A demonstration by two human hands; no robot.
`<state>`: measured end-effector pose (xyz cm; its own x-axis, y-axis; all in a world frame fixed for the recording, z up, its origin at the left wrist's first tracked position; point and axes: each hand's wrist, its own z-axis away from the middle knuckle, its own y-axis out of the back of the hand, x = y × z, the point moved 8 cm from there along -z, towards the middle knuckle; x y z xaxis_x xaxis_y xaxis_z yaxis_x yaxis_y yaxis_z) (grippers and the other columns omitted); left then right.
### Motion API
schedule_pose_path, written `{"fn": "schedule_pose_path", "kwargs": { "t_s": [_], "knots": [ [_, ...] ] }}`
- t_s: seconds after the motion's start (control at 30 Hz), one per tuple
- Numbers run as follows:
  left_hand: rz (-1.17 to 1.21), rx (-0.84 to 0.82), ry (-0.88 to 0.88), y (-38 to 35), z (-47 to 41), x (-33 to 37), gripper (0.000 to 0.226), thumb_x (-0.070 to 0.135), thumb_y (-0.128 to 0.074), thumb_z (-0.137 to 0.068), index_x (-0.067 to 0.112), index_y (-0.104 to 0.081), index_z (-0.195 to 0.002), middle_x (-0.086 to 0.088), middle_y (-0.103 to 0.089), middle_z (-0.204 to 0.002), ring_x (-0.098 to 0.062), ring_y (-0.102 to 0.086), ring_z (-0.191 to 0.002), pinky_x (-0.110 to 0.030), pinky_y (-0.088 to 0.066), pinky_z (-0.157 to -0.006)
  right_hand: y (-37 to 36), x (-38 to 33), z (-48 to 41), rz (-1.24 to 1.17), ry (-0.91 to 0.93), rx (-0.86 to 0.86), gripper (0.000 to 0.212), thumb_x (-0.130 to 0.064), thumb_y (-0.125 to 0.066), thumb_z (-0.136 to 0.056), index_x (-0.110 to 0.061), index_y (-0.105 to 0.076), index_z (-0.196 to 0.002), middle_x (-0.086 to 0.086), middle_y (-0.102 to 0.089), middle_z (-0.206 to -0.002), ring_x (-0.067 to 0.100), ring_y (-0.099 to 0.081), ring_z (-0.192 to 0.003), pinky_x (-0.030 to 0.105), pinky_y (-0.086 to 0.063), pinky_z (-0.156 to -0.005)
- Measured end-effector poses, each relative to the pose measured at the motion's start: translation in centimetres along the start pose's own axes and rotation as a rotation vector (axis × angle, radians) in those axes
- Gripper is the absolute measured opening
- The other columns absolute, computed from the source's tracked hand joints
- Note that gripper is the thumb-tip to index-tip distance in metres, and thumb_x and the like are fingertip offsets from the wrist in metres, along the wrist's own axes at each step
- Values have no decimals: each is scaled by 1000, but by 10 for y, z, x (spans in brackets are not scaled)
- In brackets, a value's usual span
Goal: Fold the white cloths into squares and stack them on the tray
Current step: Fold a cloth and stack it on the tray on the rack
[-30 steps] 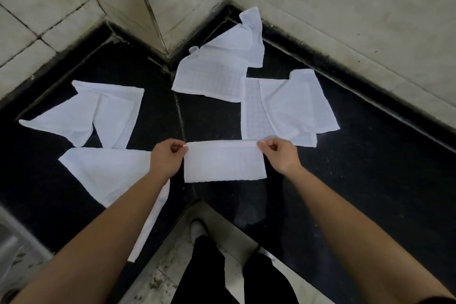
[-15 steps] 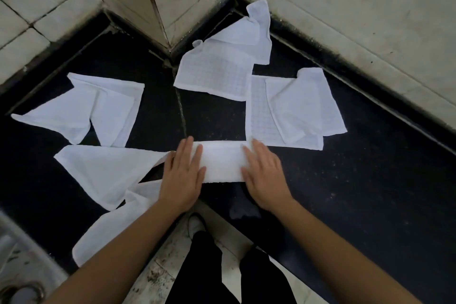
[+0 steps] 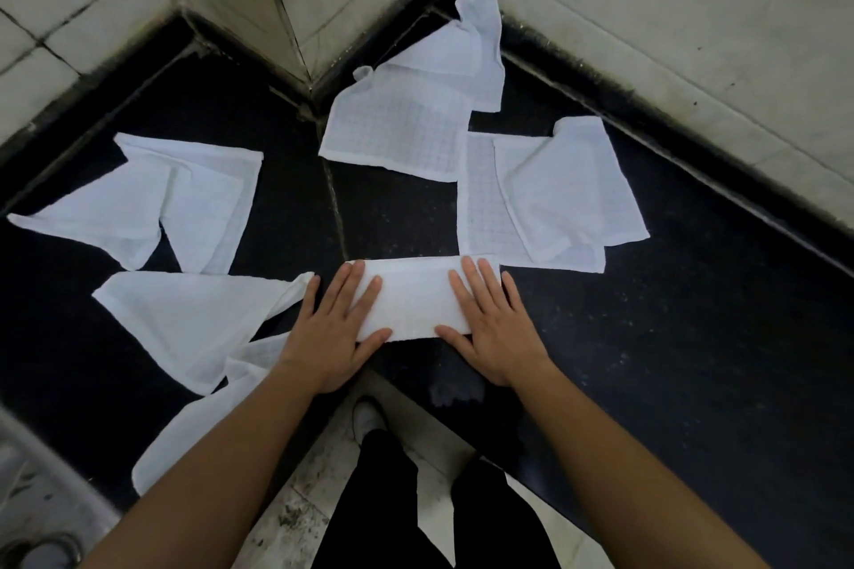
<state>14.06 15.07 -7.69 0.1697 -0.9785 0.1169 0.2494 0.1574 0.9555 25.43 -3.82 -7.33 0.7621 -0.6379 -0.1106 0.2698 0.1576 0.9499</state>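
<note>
Both hands, which were pinching the upper corners of the folded cloth a second ago, are now lying flat on it. The left hand is pressing its left end and the right hand its right end, with fingers straight and slightly spread and nothing gripped. Five white cloths are lying on the black stone counter. The folded cloth is sitting at the near edge as a narrow, smooth strip running left to right, its far right corner touching the right-side cloth, which is showing one flap turned over a faint grid weave. The corner cloth is resting loosely against the tiled wall, just beside the right-side cloth. The left-side cloth is lying crumpled, well apart from the strip. The draped cloth is spreading out beside the left hand and hanging over the counter's near edge. Black trousers and a white shoe are showing below.
</note>
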Motion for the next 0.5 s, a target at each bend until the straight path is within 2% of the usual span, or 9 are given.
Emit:
{"fn": "schedule_pose_path", "kwargs": {
  "t_s": [0.17, 0.23, 0.3, 0.37, 0.4, 0.43, 0.5],
  "knots": [
    [26, 9, 20, 3, -1, -1, 77, 68, -8, -97, 22, -10, -158, -6, 3, -166, -21, 6, -152, -53, -4, -120, 7, 10, 7, 9, -81, -21, 86, -71, -12, -97, -12, -3, -159, 9, 7, -167, 24, 7, -154, 54, -13, -122],
    [30, 19, 17, 3, 0, -1, 75, 66, -10, -97, 22, -10, -158, -7, 3, -166, -22, 5, -152, -54, -6, -120, 10, 15, 15, -65, -197, 26, 86, -70, -17, -98, -10, -5, -159, 12, 3, -167, 28, 3, -154, 54, -11, -123],
    [29, 39, 15, 3, 0, 0, 74, 65, -14, -98, 22, -10, -158, -8, 1, -166, -23, 3, -153, -54, -6, -120, 14, 27, 32, -216, -401, 143, 82, -64, -31, -100, -6, -17, -157, 18, -14, -164, 34, -15, -151, 51, -20, -120],
    [32, 60, 11, 5, 0, 0, 73, 63, -19, -98, 21, -13, -158, -9, -2, -166, -24, 1, -153, -55, -8, -120, 22, 31, 46, -280, -524, 269, 68, -51, -47, -100, -3, -41, -146, 21, -44, -145, 37, -44, -131, 52, -41, -106],
    [32, 65, 9, 6, -1, 1, 73, 62, -20, -98, 20, -14, -158, -10, -3, -166, -24, 0, -153, -56, -9, -120, 25, 29, 49, -282, -547, 291, 60, -46, -53, -98, -4, -50, -139, 19, -52, -133, 35, -51, -119, 50, -47, -97],
    [31, 65, 7, 5, -1, 1, 73, 62, -20, -98, 20, -14, -158, -10, -4, -165, -24, 0, -153, -56, -11, -119, 26, 26, 49, -300, -566, 281, 54, -43, -57, -96, -5, -55, -134, 16, -55, -125, 33, -54, -112, 47, -49, -91],
    [32, 55, 3, 4, -2, 3, 74, 62, -20, -98, 19, -15, -157, -10, -4, -165, -25, 0, -153, -58, -13, -119, 26, 24, 45, -431, -668, 208, 50, -41, -58, -94, -8, -56, -132, 12, -53, -124, 29, -54, -110, 43, -50, -88]
  ]
}}
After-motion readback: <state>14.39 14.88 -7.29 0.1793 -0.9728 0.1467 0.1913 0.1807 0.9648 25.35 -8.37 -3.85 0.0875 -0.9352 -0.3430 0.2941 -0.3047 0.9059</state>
